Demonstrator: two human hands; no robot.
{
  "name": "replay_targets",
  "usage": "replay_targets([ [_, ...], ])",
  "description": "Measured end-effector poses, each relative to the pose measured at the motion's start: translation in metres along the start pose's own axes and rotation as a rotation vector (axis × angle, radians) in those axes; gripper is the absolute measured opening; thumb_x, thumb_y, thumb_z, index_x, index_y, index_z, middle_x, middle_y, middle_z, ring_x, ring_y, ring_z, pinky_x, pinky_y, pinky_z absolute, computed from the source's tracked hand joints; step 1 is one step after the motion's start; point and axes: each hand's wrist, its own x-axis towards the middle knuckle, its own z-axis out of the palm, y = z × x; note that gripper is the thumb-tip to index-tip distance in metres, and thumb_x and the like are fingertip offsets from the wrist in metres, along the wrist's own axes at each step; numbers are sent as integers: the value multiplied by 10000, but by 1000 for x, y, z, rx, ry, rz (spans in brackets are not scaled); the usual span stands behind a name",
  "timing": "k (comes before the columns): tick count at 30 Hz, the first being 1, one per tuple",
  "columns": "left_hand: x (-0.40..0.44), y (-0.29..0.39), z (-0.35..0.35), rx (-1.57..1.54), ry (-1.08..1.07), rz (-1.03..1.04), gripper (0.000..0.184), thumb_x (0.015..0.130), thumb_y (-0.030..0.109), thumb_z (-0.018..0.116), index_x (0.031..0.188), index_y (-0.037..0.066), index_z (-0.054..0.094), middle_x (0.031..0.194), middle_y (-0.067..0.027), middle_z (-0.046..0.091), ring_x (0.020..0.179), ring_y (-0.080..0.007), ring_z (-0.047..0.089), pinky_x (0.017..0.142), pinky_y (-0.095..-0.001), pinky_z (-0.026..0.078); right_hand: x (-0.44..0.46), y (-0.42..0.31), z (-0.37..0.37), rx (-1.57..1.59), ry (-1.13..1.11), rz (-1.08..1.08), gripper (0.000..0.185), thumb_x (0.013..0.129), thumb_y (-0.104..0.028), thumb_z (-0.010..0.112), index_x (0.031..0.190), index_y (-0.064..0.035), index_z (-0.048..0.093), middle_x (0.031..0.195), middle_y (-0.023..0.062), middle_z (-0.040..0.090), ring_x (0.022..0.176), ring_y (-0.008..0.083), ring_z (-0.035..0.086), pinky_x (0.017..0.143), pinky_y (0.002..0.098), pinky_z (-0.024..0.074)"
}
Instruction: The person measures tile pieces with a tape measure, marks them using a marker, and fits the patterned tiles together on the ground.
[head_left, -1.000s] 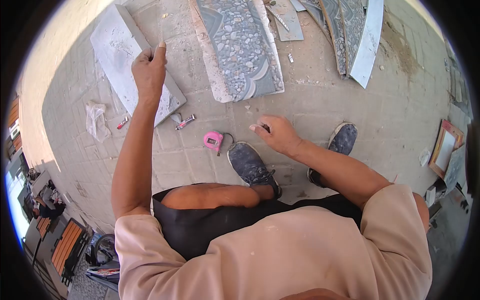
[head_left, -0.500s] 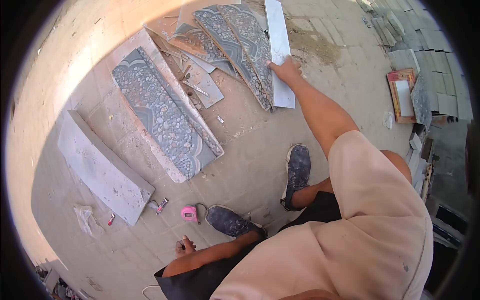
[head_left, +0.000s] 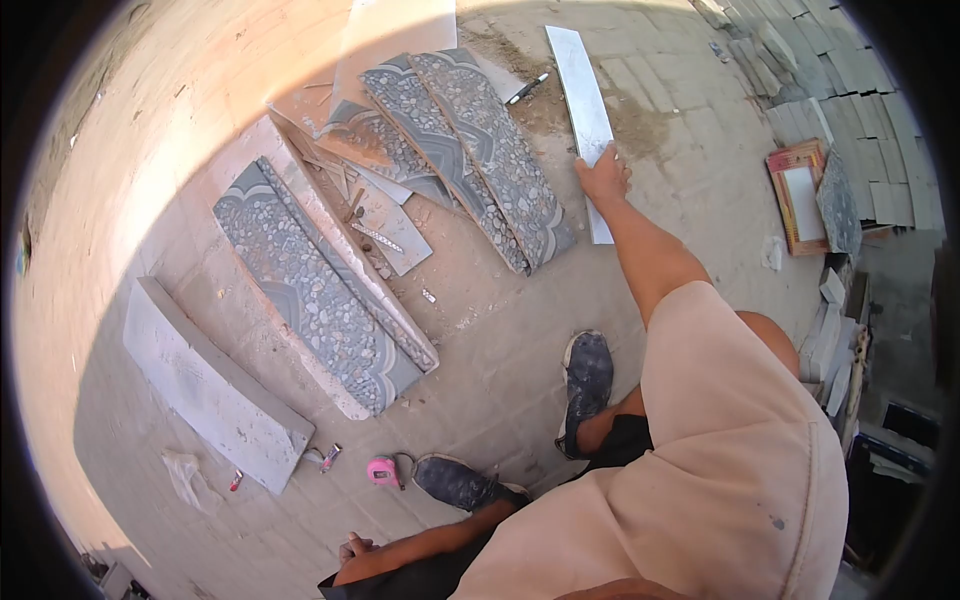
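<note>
My right hand (head_left: 604,178) is closed round the lower part of a long white strip (head_left: 584,95), which stands apart from the pebble-patterned tiles (head_left: 495,135) to its left. Low in the view, my left hand (head_left: 357,546) shows beside my knee with its fingers curled; what they hold, if anything, is hidden. Near my shoe lies a pink tape measure (head_left: 383,471). A black and white marker (head_left: 528,88) rests on the ground between the tiles and the strip.
Another pebble-patterned tile (head_left: 310,280) lies at centre left, beside a thick pale slab (head_left: 205,375). Small tubes (head_left: 331,457) and a plastic bag (head_left: 188,482) are at lower left. A framed piece (head_left: 800,198) and stacked blocks (head_left: 885,150) stand at the right.
My right hand has gone from the centre to the white strip, and the strip has shifted right, away from the pebble-patterned tiles. My left hand has come down from over the slab to my knee.
</note>
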Motion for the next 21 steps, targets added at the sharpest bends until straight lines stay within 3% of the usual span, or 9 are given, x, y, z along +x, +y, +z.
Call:
replay_targets([
  [3,-1,1,-8,-14,48,-30,441,891,471,617,763,67,496,562,-80,581,443,-128,519,428,-281,432,15,2,5,-98,48,61,816,769,-369,694,1441,-116,308,1340,266,408,1258,433,355,969,627,320],
  [5,-1,4,-12,-16,75,-50,437,889,464,624,758,68,495,563,-78,581,437,-127,515,423,-277,428,27,-17,10,-168,274,-353,644,813,-274,658,1400,-170,414,1250,203,493,1196,400,439,969,555,376],
  [7,-5,4,-13,-27,106,-66,433,888,457,630,753,69,493,564,-77,581,431,-125,512,417,-273,425,64,-43,25,107,154,-591,480,821,-170,642,1291,-178,549,1151,162,527,1105,359,514,915,471,442],
  [12,-28,13,-18,-168,167,-1,423,883,434,649,713,83,487,569,-72,582,406,-104,481,394,-244,393,95,-114,20,-97,52,-853,318,823,-56,565,1098,-171,677,1114,144,528,1071,333,545,909,421,467],
  [14,-53,58,-19,-120,110,-47,402,899,432,629,731,83,521,571,-63,584,402,-73,447,384,-223,334,103,-121,25,-154,4,-908,264,828,-35,529,1005,-156,684,1094,144,527,1083,329,543,906,433,467],
  [15,-46,43,-21,-162,145,43,393,909,411,621,724,76,532,573,-59,585,412,-77,464,390,-224,339,109,-120,31,-141,25,-951,236,830,-37,519,977,-141,671,1071,150,524,1070,327,546,884,429,471],
  [18,-51,80,-14,-216,228,124,356,896,355,652,689,90,537,619,-42,600,482,-93,524,451,-224,370,119,-119,28,30,223,-1130,158,812,-80,565,955,-119,620,990,97,557,979,307,556,810,417,472],
  [19,-53,102,-13,-207,193,154,343,897,341,651,692,88,545,634,-35,602,505,-91,529,477,-223,375,101,-129,9,111,434,-1134,145,813,-74,599,956,-91,601,940,99,591,929,316,562,778,431,472],
  [21,-48,157,-9,-169,46,216,304,897,301,650,707,78,569,677,-18,608,579,-81,543,543,-221,385,66,-154,-24,324,541,-935,106,844,-77,619,935,-34,584,873,101,643,785,262,598,680,388,494],
])
